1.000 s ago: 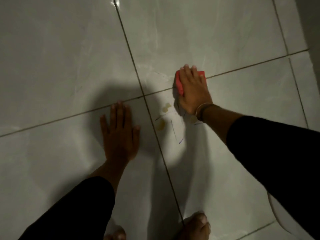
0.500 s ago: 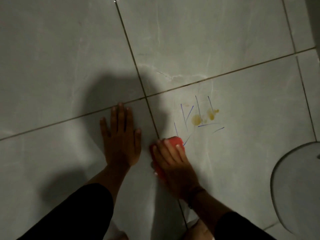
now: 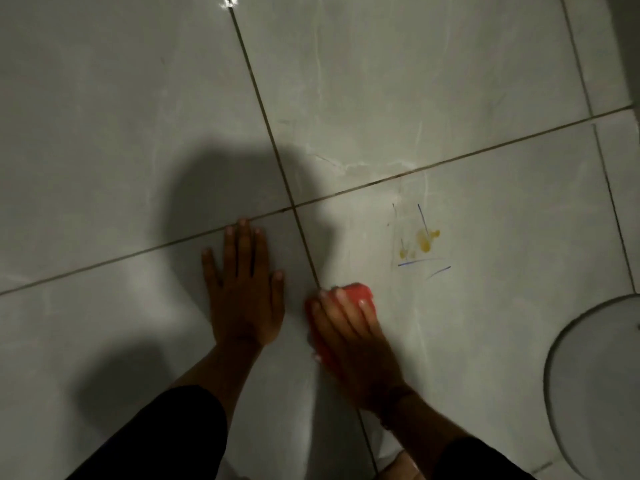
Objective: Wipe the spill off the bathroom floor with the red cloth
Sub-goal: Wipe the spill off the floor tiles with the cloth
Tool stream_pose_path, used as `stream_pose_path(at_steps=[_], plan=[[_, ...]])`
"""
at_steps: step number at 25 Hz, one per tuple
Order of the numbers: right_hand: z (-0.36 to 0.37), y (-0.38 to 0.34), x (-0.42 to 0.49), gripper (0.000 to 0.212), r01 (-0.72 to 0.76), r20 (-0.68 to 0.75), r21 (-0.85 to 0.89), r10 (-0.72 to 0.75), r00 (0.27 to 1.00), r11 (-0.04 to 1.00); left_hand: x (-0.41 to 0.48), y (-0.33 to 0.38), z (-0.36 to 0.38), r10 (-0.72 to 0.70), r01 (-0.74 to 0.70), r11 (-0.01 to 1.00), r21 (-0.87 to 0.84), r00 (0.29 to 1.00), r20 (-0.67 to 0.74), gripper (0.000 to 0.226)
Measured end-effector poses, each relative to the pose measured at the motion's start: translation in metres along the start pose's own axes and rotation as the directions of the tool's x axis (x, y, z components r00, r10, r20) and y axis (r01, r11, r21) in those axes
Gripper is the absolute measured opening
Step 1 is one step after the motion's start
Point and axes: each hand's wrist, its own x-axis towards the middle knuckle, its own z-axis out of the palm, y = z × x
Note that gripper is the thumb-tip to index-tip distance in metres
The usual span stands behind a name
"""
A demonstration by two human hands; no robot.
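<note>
The spill [image 3: 424, 244] is a few yellow blotches with thin blue lines around them on a pale grey floor tile, right of centre. My right hand [image 3: 349, 337] presses the folded red cloth [image 3: 358, 294] flat on the floor, below and to the left of the spill and apart from it. Only the cloth's far end and left edge show past my fingers. Flat on the neighbouring tile to the left lies my left hand [image 3: 242, 292], fingers spread, holding nothing.
Dark grout lines [image 3: 304, 237] cross just above my hands. A round white fixture [image 3: 595, 382] fills the lower right corner. A dark wall edge [image 3: 628, 46] runs down the upper right. Shadows of my head and arms fall on the left tiles.
A second ago my right hand held the cloth above the spill; it swept down across it to beside my left hand. Several blue lines are fainter now. The left hand stayed put.
</note>
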Motion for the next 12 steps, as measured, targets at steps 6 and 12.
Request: stream_pose_path(at_steps=[6,12], plan=[[-0.042,0.144,0.091,0.079,-0.463,-0.099,0.034,0.464,0.88,0.886,-0.001,-0.001,0.002,-0.002,0.002,1.0,-0.008,1.0,0.011,0.075],[0.003,0.018,0.054,0.091,-0.264,-0.073,-0.053,0.26,0.963,0.963,-0.002,-0.001,0.002,0.0,0.0,1.0,-0.02,1.0,0.005,0.076]])
